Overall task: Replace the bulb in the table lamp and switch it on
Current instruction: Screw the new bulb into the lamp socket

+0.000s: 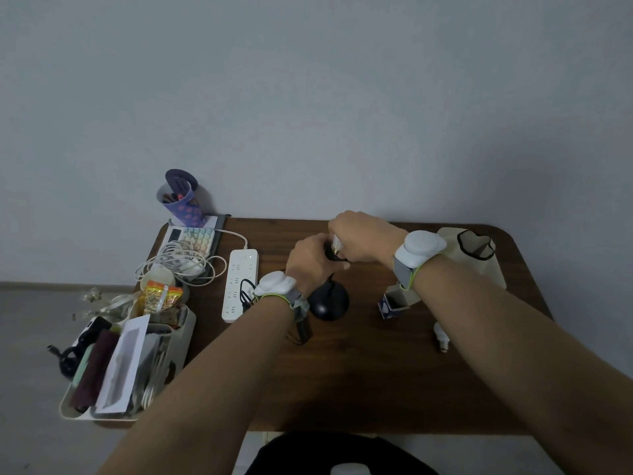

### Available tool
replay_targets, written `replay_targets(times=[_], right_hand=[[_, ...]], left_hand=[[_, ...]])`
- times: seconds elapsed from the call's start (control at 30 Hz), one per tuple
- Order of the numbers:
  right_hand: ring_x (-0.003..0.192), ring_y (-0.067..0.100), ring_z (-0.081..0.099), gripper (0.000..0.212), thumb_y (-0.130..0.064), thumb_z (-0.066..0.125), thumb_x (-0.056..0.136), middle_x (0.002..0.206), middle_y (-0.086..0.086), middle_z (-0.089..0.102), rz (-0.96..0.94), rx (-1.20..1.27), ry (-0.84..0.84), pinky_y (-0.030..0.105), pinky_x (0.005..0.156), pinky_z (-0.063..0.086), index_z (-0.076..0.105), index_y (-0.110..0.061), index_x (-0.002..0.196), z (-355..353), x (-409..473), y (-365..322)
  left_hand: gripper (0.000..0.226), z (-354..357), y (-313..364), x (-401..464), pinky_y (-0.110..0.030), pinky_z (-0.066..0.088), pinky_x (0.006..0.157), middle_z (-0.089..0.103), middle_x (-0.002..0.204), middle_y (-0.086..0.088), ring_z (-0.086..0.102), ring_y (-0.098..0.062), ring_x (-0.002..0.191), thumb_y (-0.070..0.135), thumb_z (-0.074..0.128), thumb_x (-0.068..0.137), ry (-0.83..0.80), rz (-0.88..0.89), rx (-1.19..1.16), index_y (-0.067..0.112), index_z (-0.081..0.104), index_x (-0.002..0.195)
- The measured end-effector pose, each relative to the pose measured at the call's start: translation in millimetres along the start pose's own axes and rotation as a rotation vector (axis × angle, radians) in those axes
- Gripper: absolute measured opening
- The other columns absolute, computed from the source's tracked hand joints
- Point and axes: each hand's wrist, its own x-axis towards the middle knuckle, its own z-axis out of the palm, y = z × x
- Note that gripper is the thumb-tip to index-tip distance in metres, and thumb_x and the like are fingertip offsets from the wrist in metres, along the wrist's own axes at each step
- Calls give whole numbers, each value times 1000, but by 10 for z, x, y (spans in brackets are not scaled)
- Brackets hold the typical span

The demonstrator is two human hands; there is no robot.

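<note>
A small black table lamp stands mid-table on its round base (329, 305). My left hand (310, 264) is wrapped around the lamp's socket at the top of the stem. My right hand (359, 236) is closed over a bulb (336, 246), whose brass screw thread shows just above the socket. Most of that bulb's glass is hidden under my fingers. A second white bulb (442, 337) lies on the table at the right. Its open bulb box (394, 305) stands between the lamp and that bulb.
A white power strip (239, 286) with a black plug lies left of the lamp. Behind it sit coiled white cables (178, 265) and a purple cup (181, 200). A cluttered white tray (128, 358) overhangs the left edge. A cream lampshade (474, 257) rests at the back right.
</note>
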Motion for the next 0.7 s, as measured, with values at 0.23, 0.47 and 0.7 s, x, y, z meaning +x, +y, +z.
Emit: replay_targets(times=[0.23,0.47,0.7], right_hand=[[100,31,64,26,-20,68,91,113,10,63,-13,72,14,40,76,52,63,-13,115,20,-5,50],[116,28,59,88,-26,91,75,126,7,60,-12,122,-24,44,91,52,43,-21,149,93,-54,296],[123,32,58,102,-34,91,76,136,12,59,72,90,-44,48,99,51,31,-19,159,136,-76,669]], left_hand=[[57,-22,22,-18,-44,58,87,75,111,1,70,-23,105,41,90,72,-11,5,40,20,65,119],[90,-283,168,87,-42,56,97,67,126,4,66,-18,115,48,93,66,-139,-10,72,20,49,139],[106,-602,685,178,-42,47,109,51,147,-1,46,-21,136,59,90,67,-158,183,193,22,40,153]])
